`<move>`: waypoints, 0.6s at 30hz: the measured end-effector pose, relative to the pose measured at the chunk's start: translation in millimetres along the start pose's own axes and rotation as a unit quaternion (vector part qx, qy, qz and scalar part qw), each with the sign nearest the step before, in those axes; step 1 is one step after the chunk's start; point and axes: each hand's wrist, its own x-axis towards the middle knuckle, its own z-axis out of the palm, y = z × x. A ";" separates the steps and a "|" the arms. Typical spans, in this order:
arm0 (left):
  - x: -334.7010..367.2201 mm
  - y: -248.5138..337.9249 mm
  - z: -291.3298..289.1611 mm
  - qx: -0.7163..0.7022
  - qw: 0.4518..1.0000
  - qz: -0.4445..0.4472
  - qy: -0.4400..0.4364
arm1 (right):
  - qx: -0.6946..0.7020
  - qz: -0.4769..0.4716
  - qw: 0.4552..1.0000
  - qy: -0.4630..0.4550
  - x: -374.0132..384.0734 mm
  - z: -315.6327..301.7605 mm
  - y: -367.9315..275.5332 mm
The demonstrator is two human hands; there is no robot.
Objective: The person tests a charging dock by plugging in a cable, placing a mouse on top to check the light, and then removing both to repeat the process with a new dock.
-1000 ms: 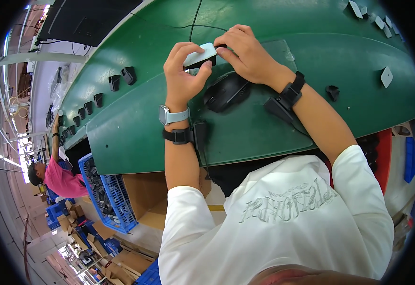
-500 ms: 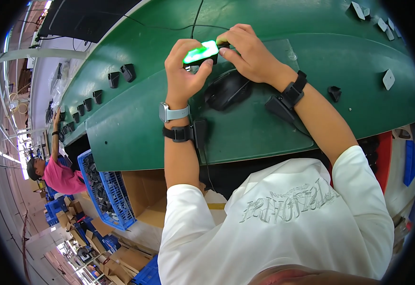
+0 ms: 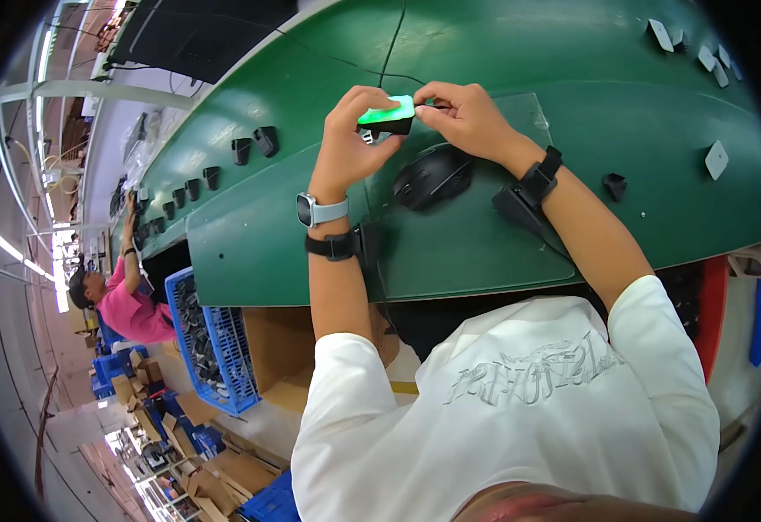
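Between its fingers and thumb, my left hand (image 3: 348, 143) holds a small black box-like device (image 3: 391, 124) whose top glows bright green. A bit of shiny metal shows at its left underside. At the device's right end my right hand (image 3: 467, 126) is closed in a pinch on a small black piece (image 3: 431, 107), mostly hidden by the fingers; whether it is joined to the device I cannot tell. Just below the hands a black computer mouse (image 3: 432, 177) lies on a clear sheet (image 3: 476, 257). Both wrists wear black straps with black modules.
A thin black cable (image 3: 392, 43) runs across the green table (image 3: 267, 261) behind the device. Several black holders (image 3: 265, 141) line the left side. White plates (image 3: 716, 160) and a black piece (image 3: 614, 184) lie right. A blue crate (image 3: 239, 370) stands lower left; a co-worker (image 3: 128, 304) reaches over the table.
The view has shifted, so the table sits lower and further right. My left thumb has slid down off the front of the device. The green top still glows.
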 end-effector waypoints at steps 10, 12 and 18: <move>-14.9 -26.4 -36.2 -0.010 0.996 -0.084 0.011 | -0.052 0.037 0.997 0.042 0.8 -3.9 -5.6; -18.4 -44.7 -49.3 -0.028 0.988 -0.144 0.041 | 0.014 0.073 0.995 0.068 4.1 -14.7 5.7; -46.6 -160.3 -106.9 0.267 0.919 -0.279 0.081 | -0.075 -0.013 0.997 0.011 -1.3 3.0 -3.1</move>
